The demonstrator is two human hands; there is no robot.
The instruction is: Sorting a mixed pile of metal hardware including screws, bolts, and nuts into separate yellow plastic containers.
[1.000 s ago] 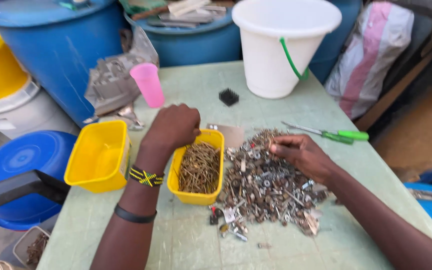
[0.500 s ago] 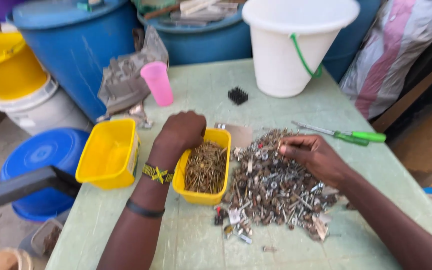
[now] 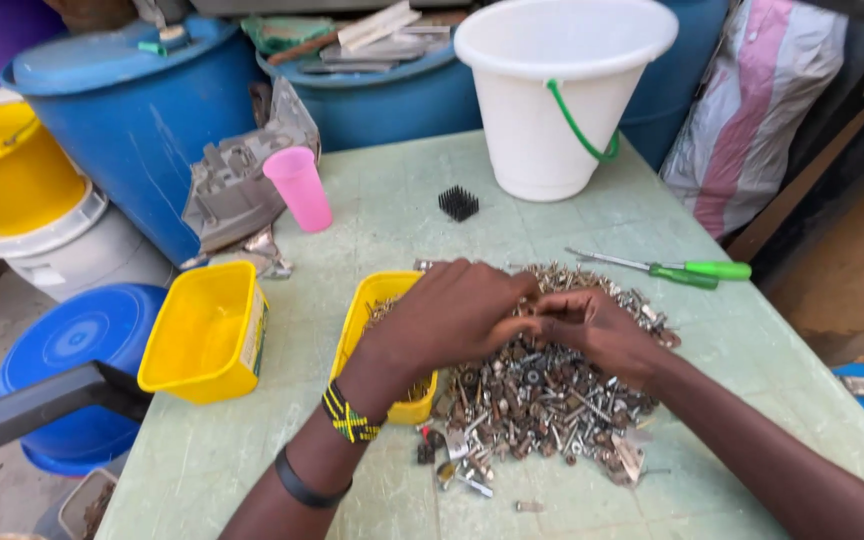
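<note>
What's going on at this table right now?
A person has both hands over a pile of screws on a green table. The left hand and right hand meet fingertip to fingertip above the pile, beside a yellow tub holding screws. A second yellow tub, a screwdriver and a white bucket sit nearby.

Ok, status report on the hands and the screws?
Left hand and right hand fingertips meeting over screw pile. Grip contents unclear. Yellow tray partly under left hand.

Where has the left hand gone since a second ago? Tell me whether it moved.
Yes. The left hand has moved right, off the yellow tub of nails and over the pile of screws, meeting the right hand.
</note>
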